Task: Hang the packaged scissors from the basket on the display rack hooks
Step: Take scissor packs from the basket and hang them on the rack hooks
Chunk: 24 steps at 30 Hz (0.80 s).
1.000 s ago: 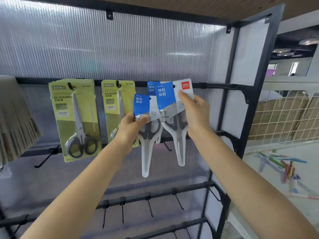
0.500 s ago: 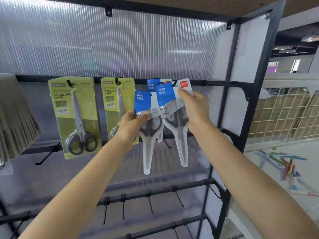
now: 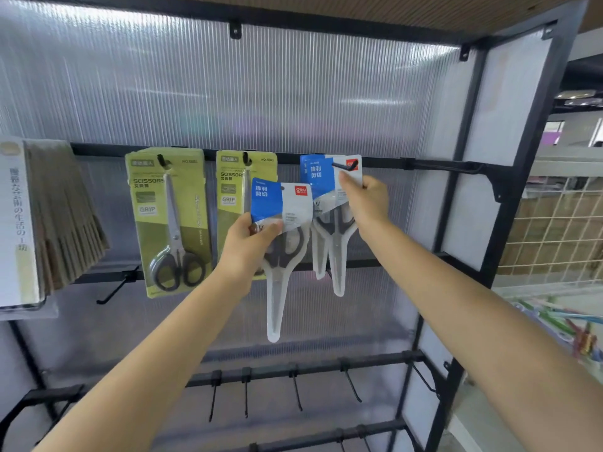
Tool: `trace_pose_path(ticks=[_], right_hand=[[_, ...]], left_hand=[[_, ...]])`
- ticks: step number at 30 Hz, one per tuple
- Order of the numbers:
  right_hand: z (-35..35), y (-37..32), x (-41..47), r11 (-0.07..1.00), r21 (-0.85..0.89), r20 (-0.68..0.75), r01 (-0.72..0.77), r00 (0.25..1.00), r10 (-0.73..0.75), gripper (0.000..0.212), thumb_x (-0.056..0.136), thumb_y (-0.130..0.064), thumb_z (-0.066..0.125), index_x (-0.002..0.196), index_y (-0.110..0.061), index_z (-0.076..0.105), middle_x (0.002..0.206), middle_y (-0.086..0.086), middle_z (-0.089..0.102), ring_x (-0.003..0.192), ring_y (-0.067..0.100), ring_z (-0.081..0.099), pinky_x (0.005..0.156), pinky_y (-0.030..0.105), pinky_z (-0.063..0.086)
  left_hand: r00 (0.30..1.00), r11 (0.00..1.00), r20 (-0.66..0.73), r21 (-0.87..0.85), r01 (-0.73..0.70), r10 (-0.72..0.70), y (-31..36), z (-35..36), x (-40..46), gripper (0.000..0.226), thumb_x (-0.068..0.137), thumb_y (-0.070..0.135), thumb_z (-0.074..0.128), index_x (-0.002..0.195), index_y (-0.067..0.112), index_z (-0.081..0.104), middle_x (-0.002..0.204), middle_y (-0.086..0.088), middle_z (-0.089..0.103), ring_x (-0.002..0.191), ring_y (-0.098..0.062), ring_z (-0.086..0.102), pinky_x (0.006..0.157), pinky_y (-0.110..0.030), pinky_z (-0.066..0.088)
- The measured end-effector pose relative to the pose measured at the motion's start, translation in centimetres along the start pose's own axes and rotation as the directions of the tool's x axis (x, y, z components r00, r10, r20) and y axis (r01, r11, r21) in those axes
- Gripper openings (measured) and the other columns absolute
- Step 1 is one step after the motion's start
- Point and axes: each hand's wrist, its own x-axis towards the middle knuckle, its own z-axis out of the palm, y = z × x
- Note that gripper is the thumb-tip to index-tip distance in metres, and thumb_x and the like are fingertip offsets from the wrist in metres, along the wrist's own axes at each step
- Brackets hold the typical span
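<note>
A blue and white scissors pack [image 3: 331,190] is pinched by the right hand [image 3: 367,200] at a hook [image 3: 342,166] on the rack's top bar [image 3: 424,164]. A second pack [image 3: 282,223] is held lower in the left hand [image 3: 249,246] (fingers curled round it). Two green scissors packs [image 3: 166,220] are hung to the left.

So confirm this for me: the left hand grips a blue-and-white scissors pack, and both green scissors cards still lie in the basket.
Not quite. The head view shows the left hand gripping the blue-and-white scissors pack, but both green scissors cards hang on the black rack hooks, not in any basket.
</note>
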Motion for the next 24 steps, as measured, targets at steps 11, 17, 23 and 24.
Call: trace_pose_path(ticks=[11,17,23,24], right_hand=[[1.3,0.2,2.7,0.930,-0.353,0.079,0.105,0.994,-0.082,0.027,0.097,-0.030,0.049,0.104,-0.006,0.061,0.093,0.004,0.061,0.085,0.017,0.055,0.049,0.008,0.032],[-2.1,-0.5,0.8,0.944,-0.289,0.108,0.158,0.985,-0.131,0.029,0.094,-0.029,0.055,0.117,-0.011,0.053,0.111,-0.001,0.057,0.098,0.010,0.053,0.081,0.025,0.043],[-6.0,-1.7,-2.7,0.914,-0.351,0.429,0.201,0.902,-0.034,0.015,0.095,-0.032,0.053,0.101,-0.020,0.060,0.095,-0.007,0.064,0.096,0.012,0.061,0.087,0.035,0.052],[-6.5,-1.9,-3.1,0.913,-0.356,0.447,0.197,0.895,-0.019,0.014,0.094,-0.027,0.055,0.100,-0.016,0.062,0.091,-0.006,0.066,0.090,0.010,0.062,0.083,0.033,0.053]], left_hand=[[0.995,1.000,0.100,0.012,0.002,-0.003,-0.2,-0.5,-0.1,0.016,0.090,0.018,0.060,0.106,0.019,0.058,0.108,-0.006,0.068,0.101,-0.029,0.064,0.091,-0.052,0.050],[0.984,0.999,0.176,0.049,-0.021,0.012,-0.7,1.0,-0.4,0.012,0.090,0.016,0.061,0.100,0.022,0.056,0.102,-0.002,0.069,0.099,-0.023,0.065,0.090,-0.043,0.052],[0.962,0.994,0.269,0.078,-0.074,0.051,-1.5,3.7,-1.7,0.018,0.091,0.013,0.059,0.109,0.012,0.056,0.097,-0.005,0.065,0.088,-0.017,0.061,0.077,-0.026,0.050],[0.959,0.993,0.280,0.086,-0.077,0.050,-1.6,4.1,-1.9,0.019,0.091,0.013,0.059,0.109,0.012,0.055,0.096,-0.006,0.064,0.086,-0.017,0.060,0.076,-0.026,0.050]])
